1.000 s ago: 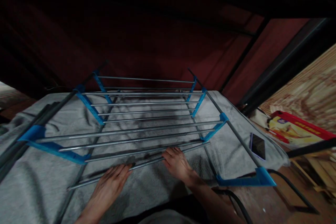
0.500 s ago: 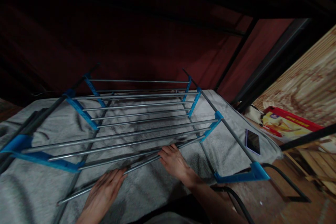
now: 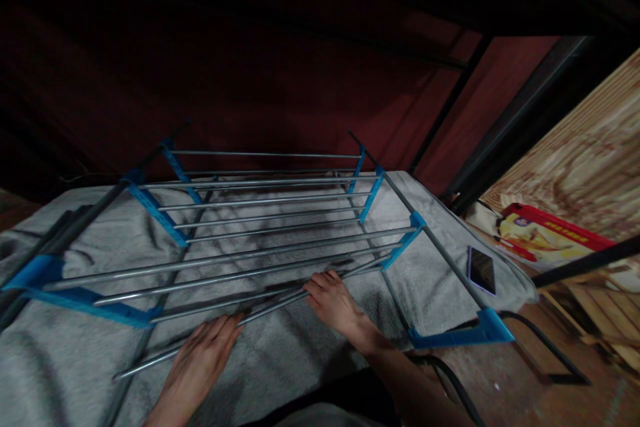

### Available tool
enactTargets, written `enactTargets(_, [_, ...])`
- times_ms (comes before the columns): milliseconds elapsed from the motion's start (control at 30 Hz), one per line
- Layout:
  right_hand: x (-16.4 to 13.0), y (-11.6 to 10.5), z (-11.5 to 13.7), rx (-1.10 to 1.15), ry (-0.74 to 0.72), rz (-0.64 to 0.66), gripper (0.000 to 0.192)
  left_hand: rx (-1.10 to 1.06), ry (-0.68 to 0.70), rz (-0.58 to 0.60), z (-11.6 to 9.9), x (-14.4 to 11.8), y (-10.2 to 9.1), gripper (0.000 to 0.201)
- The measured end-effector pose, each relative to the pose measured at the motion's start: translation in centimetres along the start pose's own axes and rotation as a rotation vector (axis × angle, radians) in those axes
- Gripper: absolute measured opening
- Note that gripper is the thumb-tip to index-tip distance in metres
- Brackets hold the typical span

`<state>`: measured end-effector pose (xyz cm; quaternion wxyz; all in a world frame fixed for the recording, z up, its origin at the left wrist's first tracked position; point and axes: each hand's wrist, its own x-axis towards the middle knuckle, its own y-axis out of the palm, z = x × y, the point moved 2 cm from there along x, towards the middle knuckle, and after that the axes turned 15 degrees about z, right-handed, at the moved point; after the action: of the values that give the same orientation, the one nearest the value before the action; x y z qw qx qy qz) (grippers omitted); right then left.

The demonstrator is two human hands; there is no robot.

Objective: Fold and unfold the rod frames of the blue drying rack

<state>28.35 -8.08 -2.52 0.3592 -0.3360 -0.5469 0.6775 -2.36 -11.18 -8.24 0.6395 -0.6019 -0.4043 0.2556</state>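
Note:
A loose metal rod slants across the near side of a rack made of grey tubes and blue plastic brackets. My left hand is closed over the rod left of its middle, fingers wrapped on top. Further right, my right hand grips the same rod, near the front bars. The rod's left end lies free over a dark tube; its right end reaches toward the blue bracket on the right side. At the near right, another blue bracket has no bars in it.
A grey blanket lies under the rack. A phone rests on the blanket at the right. Beyond it are a red and yellow box and wooden pieces. A dark red panel stands behind the rack.
Both hands have shifted slightly to the right along with the rod, whose left end has moved right and up a little. The rack has stayed in place.

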Motion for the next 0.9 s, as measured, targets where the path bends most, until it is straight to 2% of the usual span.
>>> enactTargets(200, [0.1,0.0,0.0,0.015,0.009,-0.014,0.013,0.014,0.05,-0.027,0.2,0.6,-0.5,0.036])
enactTargets(333, [-0.1,-0.1,0.0,0.033,0.007,-0.04,0.013,0.005,0.016,-0.048,0.3,0.5,-0.2,0.034])
enactTargets(567, [-0.3,0.0,-0.2,0.024,-0.01,-0.069,0.022,-0.042,-0.067,0.089,0.1,1.1,0.0,0.037])
enactTargets(700, [-0.7,1.2,-0.8,0.058,-0.062,-0.161,0.021,0.005,-0.143,0.178,-1.3,1.7,-1.4,0.041])
enactTargets(800, [-1.0,1.8,-1.4,0.063,-0.116,-0.224,0.024,-0.012,-0.134,0.238,-2.4,2.2,-2.6,0.05])
enactTargets(900, [-1.0,2.0,-1.9,0.053,-0.147,-0.24,0.025,0.006,-0.136,0.279,-3.0,2.5,-3.3,0.049])
